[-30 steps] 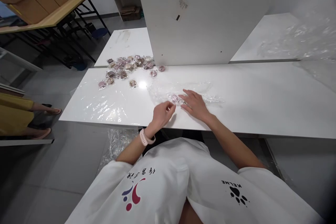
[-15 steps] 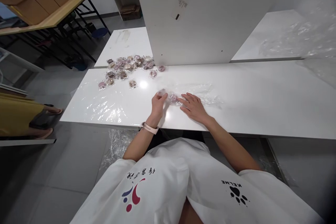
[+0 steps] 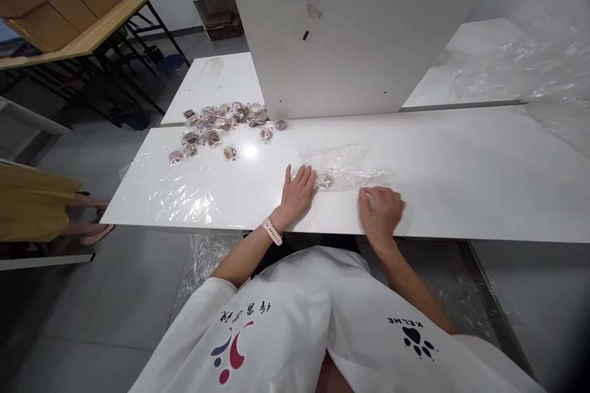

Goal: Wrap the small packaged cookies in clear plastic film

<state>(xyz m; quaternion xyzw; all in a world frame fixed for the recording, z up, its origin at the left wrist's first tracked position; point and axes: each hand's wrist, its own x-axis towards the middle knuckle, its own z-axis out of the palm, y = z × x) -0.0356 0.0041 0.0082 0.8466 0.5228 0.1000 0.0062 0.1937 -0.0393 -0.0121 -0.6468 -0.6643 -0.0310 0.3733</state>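
Observation:
My left hand point(image 3: 298, 190) lies flat on the white table, fingers stretched out. Its fingertips rest at the left end of a clear plastic bag point(image 3: 343, 159). A small wrapped piece point(image 3: 324, 180), brownish and pinkish, sits just right of those fingers, in or under the clear plastic. My right hand point(image 3: 381, 209) is over the table's front edge, at the bag's lower right, with its fingers curled in and slightly blurred. Whether it pinches the plastic is hidden.
Several small wrapped pieces point(image 3: 221, 120) are heaped at the back left of the table point(image 3: 461, 184). A tall white panel point(image 3: 350, 43) stands behind. Clear plastic sheeting point(image 3: 530, 67) hangs at the right. Another person's yellow garment point(image 3: 37, 202) shows at the far left.
My left hand has gone from a pinch to lying flat, a little to the right. The right hand has moved right and toward me, its spread fingers now curled. A different-looking piece shows by the bag.

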